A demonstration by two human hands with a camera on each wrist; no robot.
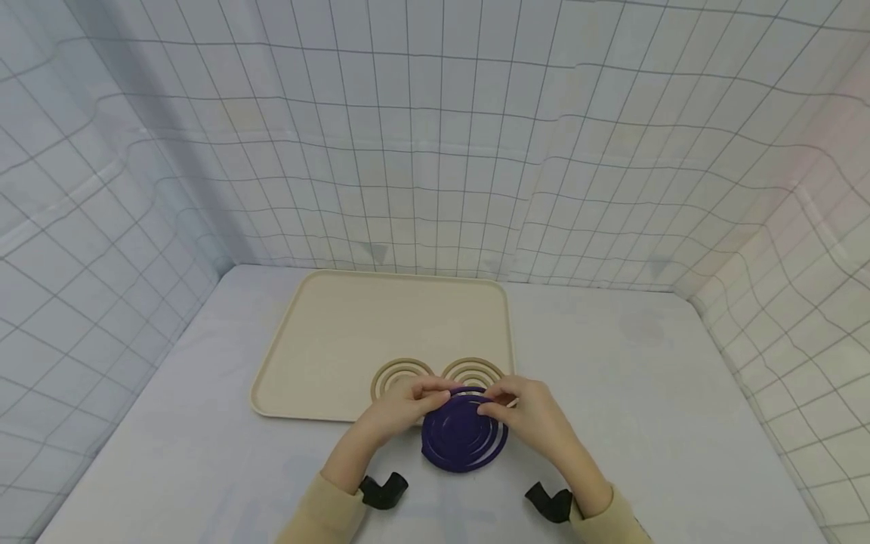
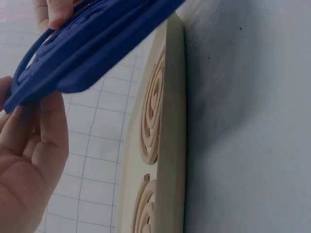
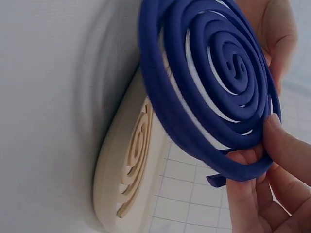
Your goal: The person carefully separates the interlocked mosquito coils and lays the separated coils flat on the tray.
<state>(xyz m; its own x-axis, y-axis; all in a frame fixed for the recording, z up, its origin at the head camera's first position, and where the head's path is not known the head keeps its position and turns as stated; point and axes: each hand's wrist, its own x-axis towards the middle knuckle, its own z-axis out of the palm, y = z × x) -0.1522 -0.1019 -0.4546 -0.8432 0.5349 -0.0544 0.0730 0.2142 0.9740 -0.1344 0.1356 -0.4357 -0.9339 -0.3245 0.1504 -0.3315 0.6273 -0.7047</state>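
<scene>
A dark blue spiral mosquito coil [image 1: 458, 432] is raised off the surface at the tray's front edge, its flat windings slanting. My left hand [image 1: 399, 409] pinches the coil's far rim from the left. From the right, my right hand [image 1: 537, 415] pinches the same rim between thumb and fingers. The right wrist view shows the blue coil's [image 3: 238, 68] centre and the narrow gaps between its windings. Two tan mosquito coils lie side by side on the tray: the left one [image 1: 390, 366] is partly hidden by my left hand, the right one [image 1: 472, 360] by the blue coil.
A cream rectangular tray [image 1: 401, 313] with a low raised rim lies on the white-covered table [image 1: 605, 355]. White sheets with a grid pattern [image 1: 469, 151] close off the back and both sides. Black wrist pieces [image 1: 386, 491] show by my cuffs.
</scene>
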